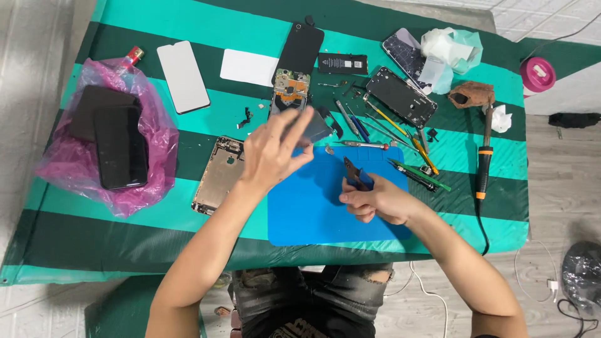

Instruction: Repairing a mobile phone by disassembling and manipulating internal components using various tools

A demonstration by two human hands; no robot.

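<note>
My left hand (272, 150) is raised over the left edge of a blue work mat (313, 213), pinching a thin grey metal plate (313, 128) between thumb and fingers. My right hand (375, 201) rests on the mat and grips small pliers with blue handles (355, 175), jaws pointing up and away from me. An opened phone frame (219, 175) lies left of the mat. A phone with an exposed orange circuit board (292, 84) lies just beyond my left hand.
A pink plastic bag (106, 138) holds dark phones at the left. White screen protectors (183, 76), a battery (342, 64), two opened phones (402, 95), screwdrivers and tweezers (388, 134), and a soldering iron (483, 169) lie across the green striped table cover.
</note>
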